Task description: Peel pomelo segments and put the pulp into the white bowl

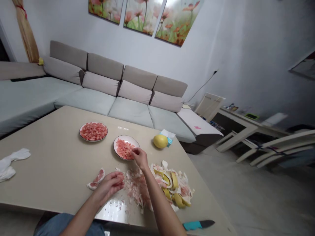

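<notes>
My right hand [141, 158] reaches over the near right rim of a small white plate [134, 141] with a dark edge. Its fingertips are pinched together beside the pink pomelo pieces [123, 148] there; whatever they pinch is hidden. Lower and to the left, my left hand [110, 187] is curled just above the table, with a reddish bit of pomelo flesh [120, 184] partly showing between the fingers. A pomelo segment [97, 180] with white membrane lies beside that hand. Torn membrane scraps [137, 190] spread under my right forearm.
A fuller plate [93, 131] of pomelo pieces stands farther left. Yellow peels [174, 183] are heaped at right, near a teal-handled knife [199, 225] by the table edge. Behind sit a whole pomelo [160, 141] and a tissue pack [169, 137]. White cloth [12, 163] lies far left.
</notes>
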A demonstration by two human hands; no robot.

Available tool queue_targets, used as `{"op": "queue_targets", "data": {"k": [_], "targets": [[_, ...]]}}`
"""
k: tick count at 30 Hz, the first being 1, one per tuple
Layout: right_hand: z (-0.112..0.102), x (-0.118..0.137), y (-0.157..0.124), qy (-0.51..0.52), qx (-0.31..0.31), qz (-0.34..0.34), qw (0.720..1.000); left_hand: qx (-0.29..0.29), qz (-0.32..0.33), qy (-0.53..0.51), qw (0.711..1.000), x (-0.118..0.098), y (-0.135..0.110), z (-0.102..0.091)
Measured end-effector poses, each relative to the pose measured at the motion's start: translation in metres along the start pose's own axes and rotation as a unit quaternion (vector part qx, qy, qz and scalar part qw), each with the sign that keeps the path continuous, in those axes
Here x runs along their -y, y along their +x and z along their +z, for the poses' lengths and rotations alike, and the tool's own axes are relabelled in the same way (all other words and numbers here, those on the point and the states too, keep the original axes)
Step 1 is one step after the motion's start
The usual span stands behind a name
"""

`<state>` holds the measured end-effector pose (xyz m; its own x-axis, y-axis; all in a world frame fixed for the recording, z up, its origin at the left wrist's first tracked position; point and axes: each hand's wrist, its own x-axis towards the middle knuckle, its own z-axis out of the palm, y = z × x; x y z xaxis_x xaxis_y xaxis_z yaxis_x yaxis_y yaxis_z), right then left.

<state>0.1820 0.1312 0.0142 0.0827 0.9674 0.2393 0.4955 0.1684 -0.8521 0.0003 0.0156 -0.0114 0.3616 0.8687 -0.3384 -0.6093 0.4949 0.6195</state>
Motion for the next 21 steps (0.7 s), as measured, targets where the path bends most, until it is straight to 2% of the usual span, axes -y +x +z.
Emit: {"op": "queue_targets", "data": {"k": [2, 4, 6, 10, 14, 16, 21], "targets": [[0.003, -0.003, 0.01, 0.001, -0.01, 0.003, 1.0, -0.008, 0.023, 0.004, 1.0, -0.002, 0.0, -0.002], [0.001, -0.001, 0.006, 0.004, -0.012, -0.001, 1.0, -0.019, 0.04, 0.013, 0.999, -0.004, 0.0, -0.002], [-0.004, 0.005, -0.009, 0.012, 0.002, -0.007, 1.0, -0.022, 0.049, 0.031, 0.998, -0.006, -0.001, -0.002], [-0.016, 0.026, -0.059, 0.041, 0.091, -0.008, 0.995, -0.011, 0.088, 0.081, 0.993, -0.008, -0.004, 0.005], [-0.025, 0.048, -0.105, 0.065, 0.151, 0.0, 0.986, -0.006, 0.124, 0.156, 0.98, -0.011, -0.011, 0.015], [-0.029, 0.054, -0.117, 0.062, 0.161, -0.004, 0.985, 0.007, 0.128, 0.174, 0.976, -0.012, -0.014, 0.019], [-0.033, 0.057, -0.128, 0.053, 0.131, -0.01, 0.99, 0.031, 0.109, 0.18, 0.977, -0.014, -0.017, 0.024]]}}
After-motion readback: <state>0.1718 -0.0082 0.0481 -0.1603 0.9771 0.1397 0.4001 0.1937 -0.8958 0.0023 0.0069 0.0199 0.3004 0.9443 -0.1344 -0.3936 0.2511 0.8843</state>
